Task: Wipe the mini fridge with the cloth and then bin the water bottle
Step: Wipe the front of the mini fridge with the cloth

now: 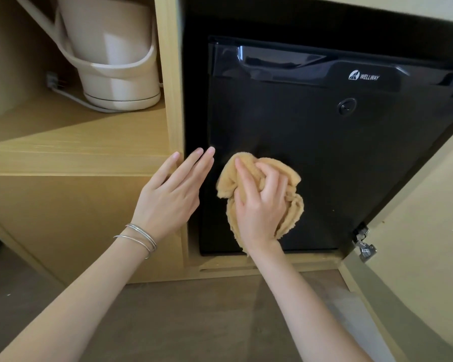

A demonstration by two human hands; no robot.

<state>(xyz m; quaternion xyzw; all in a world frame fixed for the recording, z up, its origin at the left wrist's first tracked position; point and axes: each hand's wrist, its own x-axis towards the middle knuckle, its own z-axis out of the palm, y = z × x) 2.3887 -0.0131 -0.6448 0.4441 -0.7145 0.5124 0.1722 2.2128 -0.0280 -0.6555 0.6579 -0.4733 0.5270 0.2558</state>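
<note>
R hand [259, 205] presses cloth [290, 178] on fridge door [351, 158]; L hand [173, 194] flat.

L hand [171, 194]: I read fingers straight, close together, palm fwd, holding nothing | L forearm [89, 288]: bare, extends up from lower left | R hand [262, 207]: fingers curled, gripping bunched cloth [228, 184] under palm | R forearm [298, 304]: bare, extends up from lower right

Guest-room style cabinet [171, 74] — built-in mini fridge [324, 165], kettle [115, 61] on shelf [63, 137].
</note>
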